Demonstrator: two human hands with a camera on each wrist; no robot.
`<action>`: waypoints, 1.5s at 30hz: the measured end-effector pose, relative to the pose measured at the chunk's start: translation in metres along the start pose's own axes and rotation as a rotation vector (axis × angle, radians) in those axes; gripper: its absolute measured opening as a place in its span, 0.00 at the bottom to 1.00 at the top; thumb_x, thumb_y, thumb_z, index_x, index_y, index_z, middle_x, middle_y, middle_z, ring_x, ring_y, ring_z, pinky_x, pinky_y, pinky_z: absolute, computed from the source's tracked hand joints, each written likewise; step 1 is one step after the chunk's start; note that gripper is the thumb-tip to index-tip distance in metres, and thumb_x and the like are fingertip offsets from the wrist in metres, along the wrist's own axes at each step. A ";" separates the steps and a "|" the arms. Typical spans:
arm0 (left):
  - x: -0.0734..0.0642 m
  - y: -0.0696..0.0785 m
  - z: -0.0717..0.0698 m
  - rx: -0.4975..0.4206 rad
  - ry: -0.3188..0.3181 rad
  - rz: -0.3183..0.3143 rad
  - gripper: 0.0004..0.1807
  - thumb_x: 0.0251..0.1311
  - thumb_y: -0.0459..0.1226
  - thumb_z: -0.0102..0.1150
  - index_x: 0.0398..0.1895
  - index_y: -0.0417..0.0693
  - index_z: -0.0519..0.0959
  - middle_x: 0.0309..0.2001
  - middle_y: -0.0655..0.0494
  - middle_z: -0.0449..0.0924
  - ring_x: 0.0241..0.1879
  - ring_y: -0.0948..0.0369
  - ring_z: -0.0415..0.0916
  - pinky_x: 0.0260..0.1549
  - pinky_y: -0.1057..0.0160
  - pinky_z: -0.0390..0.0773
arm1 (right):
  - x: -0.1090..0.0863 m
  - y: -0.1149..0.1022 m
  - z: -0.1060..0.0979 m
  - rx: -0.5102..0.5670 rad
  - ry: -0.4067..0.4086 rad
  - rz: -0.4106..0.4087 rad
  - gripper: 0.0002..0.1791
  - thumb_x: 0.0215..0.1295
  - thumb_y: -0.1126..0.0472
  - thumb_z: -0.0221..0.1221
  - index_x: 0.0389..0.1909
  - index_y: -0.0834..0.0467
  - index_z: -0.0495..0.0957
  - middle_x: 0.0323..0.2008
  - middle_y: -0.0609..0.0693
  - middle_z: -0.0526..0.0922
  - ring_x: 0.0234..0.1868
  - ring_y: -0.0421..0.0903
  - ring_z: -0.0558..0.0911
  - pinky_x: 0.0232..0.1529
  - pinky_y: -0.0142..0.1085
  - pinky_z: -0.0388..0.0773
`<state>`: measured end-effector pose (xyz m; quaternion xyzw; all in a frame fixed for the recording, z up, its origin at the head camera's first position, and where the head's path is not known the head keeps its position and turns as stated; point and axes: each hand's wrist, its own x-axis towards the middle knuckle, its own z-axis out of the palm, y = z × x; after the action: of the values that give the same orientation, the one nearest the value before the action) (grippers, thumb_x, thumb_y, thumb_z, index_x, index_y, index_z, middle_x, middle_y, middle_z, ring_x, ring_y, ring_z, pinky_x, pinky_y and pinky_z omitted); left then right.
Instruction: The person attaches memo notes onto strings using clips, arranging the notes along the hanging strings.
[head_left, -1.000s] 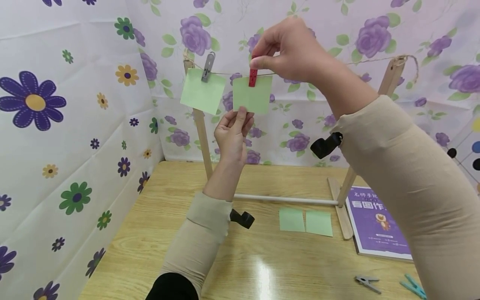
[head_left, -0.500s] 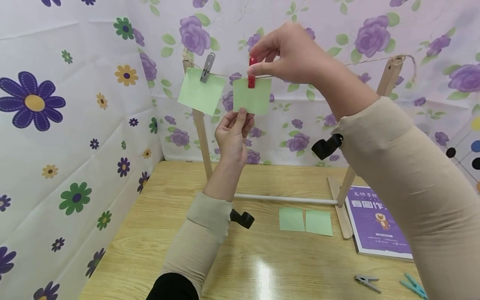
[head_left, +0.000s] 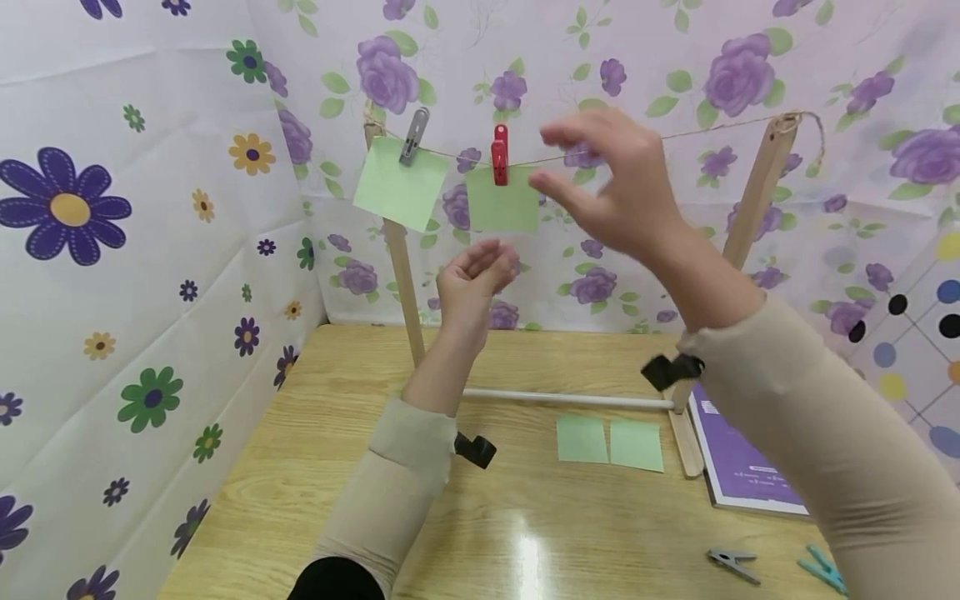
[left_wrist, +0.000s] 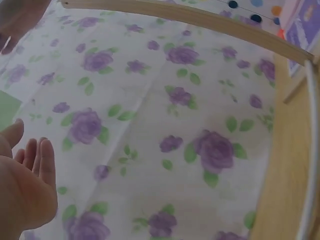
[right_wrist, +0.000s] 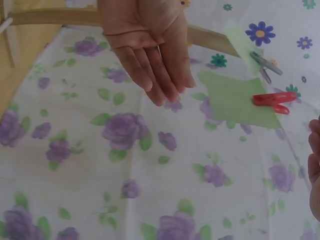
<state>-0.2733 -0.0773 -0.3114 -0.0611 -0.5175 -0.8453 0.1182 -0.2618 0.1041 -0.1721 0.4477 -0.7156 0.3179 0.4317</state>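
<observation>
A red clothespin [head_left: 500, 157] clips a green paper square [head_left: 504, 206] to the twine [head_left: 551, 158]. To its left, a grey clothespin [head_left: 414, 137] fastens another green paper [head_left: 401, 183], which hangs tilted. My left hand [head_left: 474, 287] is just below the red-pinned paper, apart from it, its fingers loosely bent and holding nothing. Right of the red clothespin my right hand [head_left: 618, 183] hovers with thumb and fingers spread. In the right wrist view the red clothespin [right_wrist: 274, 101] and the paper [right_wrist: 237, 100] hang free of both hands.
Two green paper squares [head_left: 582, 439] lie on the wooden table [head_left: 525, 517]. A grey clothespin [head_left: 733, 564] and a teal one [head_left: 823, 571] lie front right. A purple book [head_left: 750, 458] lies beside the wooden frame's right post [head_left: 757, 196]. A white rod [head_left: 570, 400] joins the frame's base.
My right hand has let go of the red clothespin and moved right and down. My left hand has released the paper's lower edge and dropped slightly. The clipped paper stays on the twine.
</observation>
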 end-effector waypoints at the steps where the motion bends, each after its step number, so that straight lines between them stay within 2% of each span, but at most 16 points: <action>1: -0.002 -0.006 -0.004 0.032 -0.014 -0.012 0.17 0.59 0.31 0.72 0.51 0.40 0.81 0.44 0.52 0.86 0.41 0.60 0.85 0.50 0.62 0.86 | -0.012 0.001 -0.001 0.010 0.028 -0.019 0.21 0.62 0.54 0.71 0.47 0.66 0.84 0.43 0.58 0.87 0.42 0.52 0.82 0.42 0.32 0.78; 3: -0.008 -0.020 -0.014 0.110 -0.045 -0.041 0.19 0.60 0.32 0.71 0.53 0.38 0.80 0.46 0.50 0.85 0.44 0.59 0.85 0.52 0.61 0.85 | -0.036 0.003 -0.003 0.043 0.055 -0.019 0.22 0.64 0.49 0.68 0.46 0.65 0.85 0.39 0.57 0.88 0.38 0.51 0.83 0.40 0.31 0.77; 6: -0.022 -0.044 -0.028 0.278 -0.111 -0.098 0.18 0.62 0.35 0.70 0.54 0.40 0.81 0.47 0.50 0.85 0.47 0.56 0.84 0.53 0.61 0.85 | -0.075 0.004 -0.008 0.105 0.005 0.031 0.24 0.66 0.46 0.65 0.44 0.65 0.85 0.36 0.55 0.88 0.35 0.48 0.83 0.40 0.28 0.77; 9: -0.041 -0.072 -0.042 0.473 -0.199 -0.169 0.18 0.63 0.42 0.70 0.53 0.45 0.82 0.48 0.55 0.85 0.49 0.57 0.82 0.54 0.61 0.83 | -0.119 0.003 -0.013 0.163 -0.111 0.096 0.17 0.63 0.56 0.69 0.44 0.66 0.85 0.34 0.54 0.88 0.34 0.45 0.83 0.43 0.25 0.79; 11: -0.054 -0.089 -0.051 0.568 -0.253 -0.211 0.19 0.63 0.45 0.70 0.53 0.48 0.83 0.48 0.59 0.85 0.50 0.59 0.82 0.55 0.62 0.83 | -0.150 0.001 -0.016 0.171 -0.176 0.145 0.14 0.57 0.64 0.70 0.45 0.65 0.85 0.34 0.51 0.88 0.34 0.44 0.83 0.45 0.24 0.80; 14: -0.070 -0.112 -0.060 0.631 -0.309 -0.272 0.18 0.62 0.47 0.70 0.53 0.51 0.83 0.48 0.62 0.85 0.50 0.61 0.81 0.54 0.62 0.83 | -0.197 -0.002 -0.019 0.152 -0.226 0.252 0.18 0.51 0.72 0.72 0.46 0.62 0.86 0.34 0.46 0.87 0.34 0.41 0.84 0.47 0.22 0.79; 17: -0.082 -0.131 -0.066 0.653 -0.357 -0.308 0.18 0.63 0.46 0.70 0.53 0.50 0.83 0.50 0.59 0.84 0.51 0.60 0.81 0.53 0.60 0.84 | -0.240 -0.006 -0.026 0.106 -0.257 0.402 0.18 0.52 0.72 0.73 0.46 0.59 0.87 0.33 0.41 0.87 0.34 0.37 0.83 0.43 0.22 0.78; 20: -0.089 -0.148 -0.070 0.707 -0.403 -0.317 0.20 0.65 0.46 0.68 0.56 0.47 0.82 0.54 0.55 0.83 0.55 0.57 0.79 0.54 0.59 0.83 | -0.277 -0.008 -0.036 0.074 -0.298 0.535 0.15 0.57 0.70 0.72 0.45 0.57 0.87 0.33 0.39 0.87 0.35 0.36 0.82 0.39 0.25 0.78; 25: -0.097 -0.171 -0.070 0.846 -0.469 -0.297 0.23 0.64 0.46 0.69 0.58 0.47 0.81 0.56 0.53 0.80 0.57 0.55 0.78 0.56 0.57 0.82 | -0.325 -0.012 -0.056 0.014 -0.372 0.739 0.11 0.64 0.63 0.69 0.47 0.53 0.86 0.36 0.39 0.87 0.39 0.36 0.81 0.41 0.28 0.79; 28: -0.100 -0.181 -0.067 0.957 -0.515 -0.234 0.25 0.61 0.44 0.72 0.60 0.47 0.80 0.56 0.52 0.79 0.56 0.54 0.77 0.58 0.55 0.80 | -0.351 -0.016 -0.068 0.005 -0.409 0.824 0.10 0.66 0.61 0.68 0.47 0.54 0.86 0.36 0.40 0.88 0.40 0.35 0.79 0.41 0.28 0.78; 33: -0.101 -0.193 -0.064 1.144 -0.614 -0.101 0.35 0.53 0.40 0.78 0.64 0.44 0.76 0.59 0.51 0.75 0.57 0.54 0.73 0.61 0.57 0.77 | -0.392 -0.018 -0.086 0.049 -0.460 0.894 0.11 0.64 0.63 0.69 0.46 0.60 0.85 0.34 0.41 0.87 0.35 0.35 0.81 0.36 0.28 0.81; 36: -0.100 -0.194 -0.063 1.211 -0.655 -0.082 0.40 0.51 0.40 0.80 0.68 0.44 0.73 0.61 0.52 0.74 0.59 0.55 0.72 0.63 0.59 0.75 | -0.412 -0.020 -0.096 0.053 -0.502 0.949 0.12 0.62 0.62 0.71 0.45 0.60 0.85 0.33 0.40 0.86 0.32 0.34 0.81 0.34 0.28 0.82; 39: -0.099 -0.191 -0.063 1.234 -0.692 -0.104 0.39 0.51 0.41 0.80 0.66 0.41 0.74 0.55 0.53 0.76 0.54 0.58 0.72 0.57 0.62 0.77 | -0.429 -0.020 -0.105 0.051 -0.551 0.969 0.15 0.59 0.59 0.73 0.45 0.59 0.85 0.34 0.42 0.87 0.33 0.32 0.81 0.32 0.29 0.83; 42: -0.097 -0.186 -0.064 1.239 -0.720 -0.135 0.23 0.51 0.42 0.80 0.45 0.40 0.82 0.43 0.56 0.73 0.42 0.61 0.69 0.43 0.66 0.76 | -0.442 -0.022 -0.113 0.051 -0.624 0.987 0.18 0.56 0.54 0.75 0.45 0.58 0.85 0.38 0.44 0.87 0.34 0.32 0.80 0.33 0.29 0.83; 43: -0.097 -0.184 -0.065 1.230 -0.724 -0.147 0.19 0.51 0.41 0.80 0.37 0.40 0.81 0.39 0.57 0.72 0.39 0.62 0.67 0.39 0.66 0.74 | -0.445 -0.023 -0.115 0.062 -0.662 1.019 0.20 0.56 0.52 0.75 0.46 0.57 0.85 0.40 0.45 0.87 0.35 0.32 0.80 0.34 0.29 0.82; 45: -0.096 -0.180 -0.066 1.208 -0.719 -0.176 0.20 0.51 0.41 0.80 0.25 0.44 0.74 0.34 0.57 0.68 0.34 0.62 0.63 0.33 0.66 0.69 | -0.449 -0.026 -0.121 0.086 -0.727 1.090 0.25 0.55 0.47 0.75 0.49 0.57 0.84 0.43 0.46 0.86 0.38 0.32 0.79 0.36 0.28 0.82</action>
<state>-0.2266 -0.0445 -0.5188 -0.2181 -0.9058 -0.3443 -0.1157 -0.0965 0.3595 -0.5239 0.1169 -0.9269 0.3477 -0.0786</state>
